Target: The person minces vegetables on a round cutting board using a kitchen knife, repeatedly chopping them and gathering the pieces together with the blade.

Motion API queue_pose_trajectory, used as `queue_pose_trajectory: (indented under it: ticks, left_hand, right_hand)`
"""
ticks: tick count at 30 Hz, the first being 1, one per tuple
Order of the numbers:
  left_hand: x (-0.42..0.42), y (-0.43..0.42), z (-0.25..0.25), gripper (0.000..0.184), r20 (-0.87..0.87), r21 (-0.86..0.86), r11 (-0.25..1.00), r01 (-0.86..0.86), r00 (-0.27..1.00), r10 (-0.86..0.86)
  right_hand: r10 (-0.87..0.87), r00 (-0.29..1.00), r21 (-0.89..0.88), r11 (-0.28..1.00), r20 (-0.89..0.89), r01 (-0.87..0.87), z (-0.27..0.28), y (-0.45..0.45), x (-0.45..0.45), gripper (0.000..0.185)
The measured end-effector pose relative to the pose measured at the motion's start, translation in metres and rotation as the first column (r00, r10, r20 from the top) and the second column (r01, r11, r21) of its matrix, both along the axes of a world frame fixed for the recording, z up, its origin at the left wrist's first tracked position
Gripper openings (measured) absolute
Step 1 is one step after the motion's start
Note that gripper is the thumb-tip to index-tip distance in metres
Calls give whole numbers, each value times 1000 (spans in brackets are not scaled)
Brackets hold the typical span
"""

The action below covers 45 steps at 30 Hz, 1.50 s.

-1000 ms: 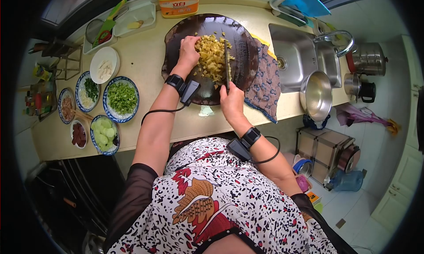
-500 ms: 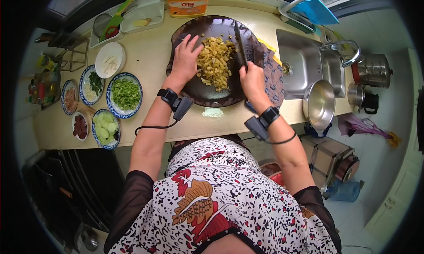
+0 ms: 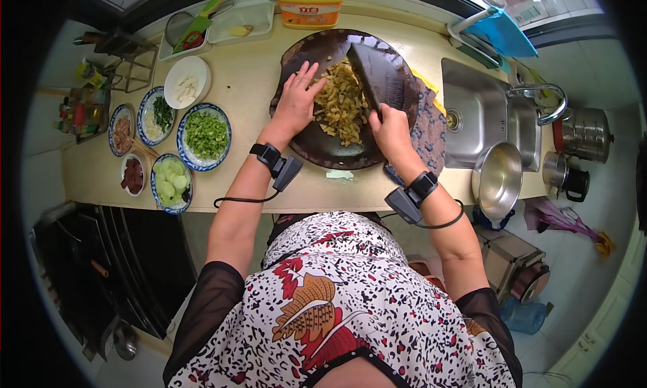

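Gripping cleaver point(image 3: 379, 74), right hand point(image 3: 393, 130), handle mostly hidden; left hand point(image 3: 295, 106) spread beside chopped pieces point(image 3: 342, 110)

Left hand point(image 3: 295, 107) fingers spread; right hand point(image 3: 393, 133) gripping.

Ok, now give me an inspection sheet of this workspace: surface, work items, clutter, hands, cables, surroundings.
Surface: pale counter, with a dark round board on it.
Work items: chopped yellowish-green pieces heaped on the board; knife at the heap's right side.
Clutter: six filled dishes left of the board; yellow tub behind; patterned cloth at its right edge.
Hands: right hand grips the knife; left hand has its fingers spread by the heap.
Cables: black cable at each wrist.
Surroundings: sink to the right, metal basin near it.
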<state>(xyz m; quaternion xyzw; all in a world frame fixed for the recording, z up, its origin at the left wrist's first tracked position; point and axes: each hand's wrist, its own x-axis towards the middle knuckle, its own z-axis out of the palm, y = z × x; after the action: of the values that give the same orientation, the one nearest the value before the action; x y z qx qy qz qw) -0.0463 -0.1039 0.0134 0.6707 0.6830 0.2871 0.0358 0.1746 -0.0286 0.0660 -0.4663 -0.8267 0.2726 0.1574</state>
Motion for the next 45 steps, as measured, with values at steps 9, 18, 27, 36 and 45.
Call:
queue_pose_trajectory:
  ticks: [9, 18, 27, 36, 45]
  left_hand:
    - [38, 20, 30, 44, 535, 69, 984, -166, 839, 104]
    - [8, 55, 26, 32, 580, 155, 952, -263, 805, 128]
    - [-3, 114, 21, 20, 768, 231, 918, -324, 639, 32]
    - [3, 140, 14, 22, 901, -19, 968, -252, 414, 126]
    - [0, 148, 22, 29, 943, 41, 965, -260, 329, 49]
  right_hand:
    - [56, 992, 85, 994, 112, -66, -13, 30, -9, 21]
    - [77, 996, -22, 997, -34, -78, 12, 28, 7, 18]
    - [263, 960, 46, 962, 99, -268, -6, 47, -10, 20]
    - [322, 939, -159, 927, -122, -339, 0, 48, 19, 36]
    - [203, 976, -222, 951, -73, -214, 21, 39, 23, 44]
